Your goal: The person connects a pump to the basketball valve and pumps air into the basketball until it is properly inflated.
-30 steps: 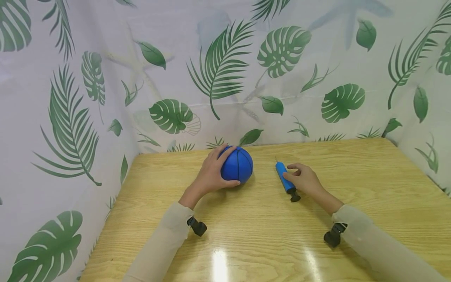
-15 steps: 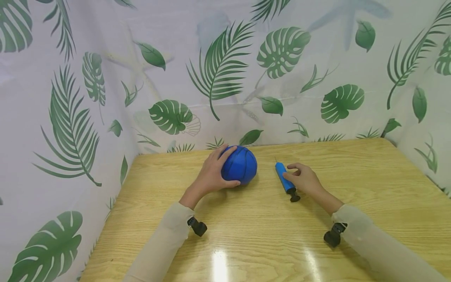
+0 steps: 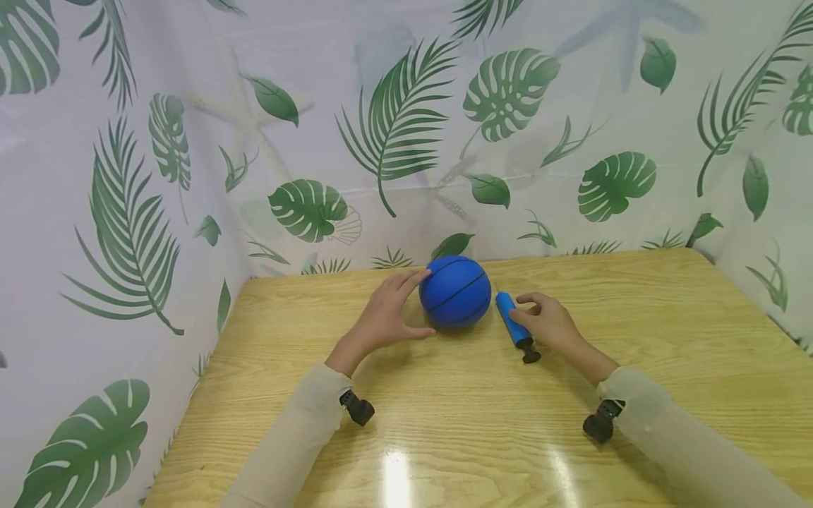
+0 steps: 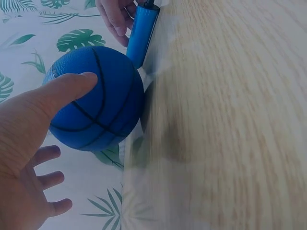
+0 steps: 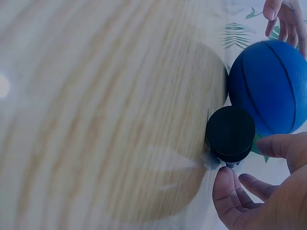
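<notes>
A blue ball (image 3: 456, 291) with black seam lines sits on the wooden table, just right of my left hand (image 3: 389, 310). That hand is spread, thumb and fingers apart; the index fingertip is at the ball's left edge, and I cannot tell if it touches. In the left wrist view the thumb overlaps the ball (image 4: 108, 103). A blue hand pump (image 3: 513, 321) with a black handle and thin needle lies right of the ball. My right hand (image 3: 547, 323) is beside it, fingers loosely bent and thumb at the barrel. The right wrist view shows the pump's black handle end (image 5: 231, 133) near those fingers.
The wooden table (image 3: 444, 423) reaches back to a white cloth (image 3: 406, 127) printed with green leaves, which also hangs along the left and right sides. Black wrist cameras (image 3: 358, 408) are strapped over both light sleeves.
The ball has rolled right, out of my left hand's hold and up close to the pump. My left hand stays nearly in place, its fingers now apart from most of the ball. The right hand barely moves.
</notes>
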Tool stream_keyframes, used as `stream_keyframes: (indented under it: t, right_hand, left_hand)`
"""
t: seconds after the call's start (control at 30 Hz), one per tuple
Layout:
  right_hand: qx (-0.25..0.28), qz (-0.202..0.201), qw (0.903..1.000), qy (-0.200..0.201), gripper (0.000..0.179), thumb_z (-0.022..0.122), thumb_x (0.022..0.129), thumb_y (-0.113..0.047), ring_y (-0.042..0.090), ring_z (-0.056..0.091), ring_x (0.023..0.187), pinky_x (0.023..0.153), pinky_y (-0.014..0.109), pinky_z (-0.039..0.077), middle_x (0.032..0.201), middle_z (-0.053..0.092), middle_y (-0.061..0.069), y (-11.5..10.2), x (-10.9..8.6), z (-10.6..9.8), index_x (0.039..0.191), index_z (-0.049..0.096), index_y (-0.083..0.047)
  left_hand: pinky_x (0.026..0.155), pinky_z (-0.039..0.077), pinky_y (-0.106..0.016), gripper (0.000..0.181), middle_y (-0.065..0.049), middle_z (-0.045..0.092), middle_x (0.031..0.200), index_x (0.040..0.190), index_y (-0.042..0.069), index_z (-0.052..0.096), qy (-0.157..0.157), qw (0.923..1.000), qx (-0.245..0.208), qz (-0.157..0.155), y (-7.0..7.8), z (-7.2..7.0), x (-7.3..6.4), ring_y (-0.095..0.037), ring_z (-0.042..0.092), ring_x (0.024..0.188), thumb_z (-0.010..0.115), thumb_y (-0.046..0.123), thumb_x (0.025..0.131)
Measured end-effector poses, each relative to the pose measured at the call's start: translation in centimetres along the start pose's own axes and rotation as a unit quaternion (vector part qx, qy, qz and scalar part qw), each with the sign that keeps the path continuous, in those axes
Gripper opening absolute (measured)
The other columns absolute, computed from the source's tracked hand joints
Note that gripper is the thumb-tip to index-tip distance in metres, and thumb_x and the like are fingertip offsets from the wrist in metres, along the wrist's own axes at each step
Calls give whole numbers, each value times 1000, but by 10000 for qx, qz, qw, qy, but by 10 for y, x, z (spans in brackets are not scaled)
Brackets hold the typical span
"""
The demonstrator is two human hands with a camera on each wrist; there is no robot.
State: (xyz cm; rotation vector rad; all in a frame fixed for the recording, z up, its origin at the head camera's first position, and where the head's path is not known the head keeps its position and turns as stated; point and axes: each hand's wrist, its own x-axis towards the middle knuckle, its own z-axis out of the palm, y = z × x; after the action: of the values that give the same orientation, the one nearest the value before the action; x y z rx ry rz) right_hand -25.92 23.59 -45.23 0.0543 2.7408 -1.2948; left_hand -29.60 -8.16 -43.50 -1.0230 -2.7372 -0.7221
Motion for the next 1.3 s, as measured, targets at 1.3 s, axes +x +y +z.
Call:
stream_keyframes:
  t: [1.3]
  right_hand:
    - [333,-657,9965,384,55,58,104,-24,43,66,100,78,46,60,119,63,30,-11,17,-18,153,43,-4]
  left_hand:
    - [121,31,-56,90,-8,43,160,158,19,36,-397,9983,-294,-295,-4,9,-3,-34,37,149,81,45,85]
